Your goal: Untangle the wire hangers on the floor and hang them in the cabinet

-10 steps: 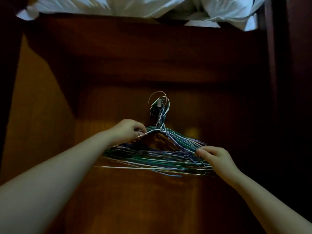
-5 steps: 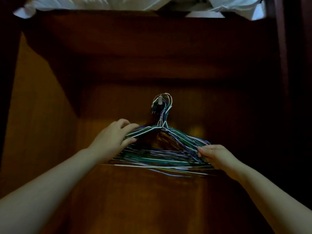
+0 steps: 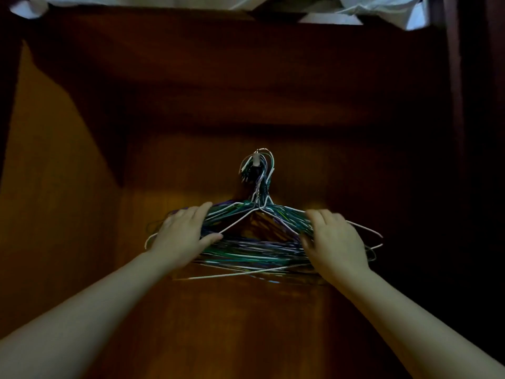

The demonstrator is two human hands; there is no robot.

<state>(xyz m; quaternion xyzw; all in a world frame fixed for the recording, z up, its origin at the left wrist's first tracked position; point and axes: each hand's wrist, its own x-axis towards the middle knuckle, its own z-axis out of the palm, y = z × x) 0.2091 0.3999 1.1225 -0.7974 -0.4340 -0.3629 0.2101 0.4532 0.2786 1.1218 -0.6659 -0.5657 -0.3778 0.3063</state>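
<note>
Wire hangers (image 3: 254, 250), a thick bundle in white, green, blue and purple, hang by their bunched hooks from the peg (image 3: 256, 159) on the back of the cabinet (image 3: 68, 201), and I have both hands on them.

Below the peg and to its left, the left hand (image 3: 179, 236) lies flat on the bundle's sloping shoulder. Its fingers are fairly straight and close together, reaching up over the wires, and the thumb is spread toward the middle across the lower bars. I see no finger wrapped around any strand.

Below the peg and to its right, the right hand (image 3: 334, 242) sits the same way on the other shoulder, fingers stretched upward, thumb turned inward. It's blurred, but the fingers read as straight, laid on the wires rather than closed around them.

One white hanger stands in front of the rest. Its shoulder line runs from just under the peg down to the left thumb. White wire ends poke out past each hand, on the sides away from the peg. The lowest bar, white and slanted, sags well below the peg.

High above the peg, white cloth (image 3: 382, 6) lies along the top edge.
</note>
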